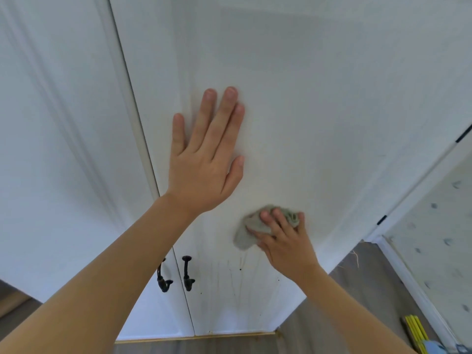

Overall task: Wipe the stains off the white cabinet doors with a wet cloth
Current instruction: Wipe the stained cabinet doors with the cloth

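Two tall white cabinet doors, the right door (319, 111) and the left door (58, 149), fill the view. Left hand (204, 162) is flat on the right door, fingers straight, holding nothing. Lower down, right hand (286, 238) has its fingers curled over a scrunched grey cloth (249, 232), pressing it on that door just above dark drip stains (229, 279) by the black handles (188, 273).

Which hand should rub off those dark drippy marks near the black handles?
The right hand: it already presses the crumpled grey cloth just above the dark streaky stains. The left hand lies flat, higher up.
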